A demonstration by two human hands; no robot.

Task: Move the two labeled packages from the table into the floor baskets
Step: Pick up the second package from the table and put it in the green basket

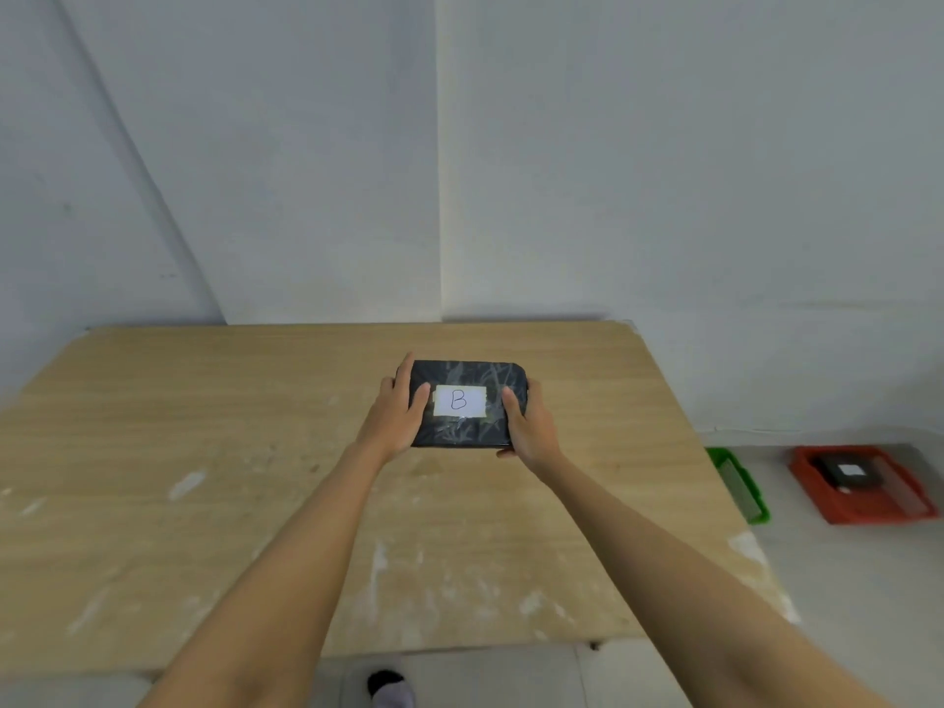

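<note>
Head view: a black wrapped package [467,403] with a white label [458,401] marked "B" sits toward the far middle of the wooden counter [204,477]. Left hand [396,419] is closed on its left short edge, thumb on top, fingers along the side; right hand [528,424] grips the right short edge the same way. Cannot tell whether the package is lifted or touching the counter. The wrap is glossy with creased clear tape, so probably slick; the block shape with rounded corners holds flat between the hands, which suggests something stiff, and two hands hint at some weight, though that is a guess. Holding the two short edges, thumbs clear of the label, looks sound. On the floor at right: a green basket [740,485], apparently empty, and farther right a red basket [863,498] holding another dark labeled package [850,473].
</note>
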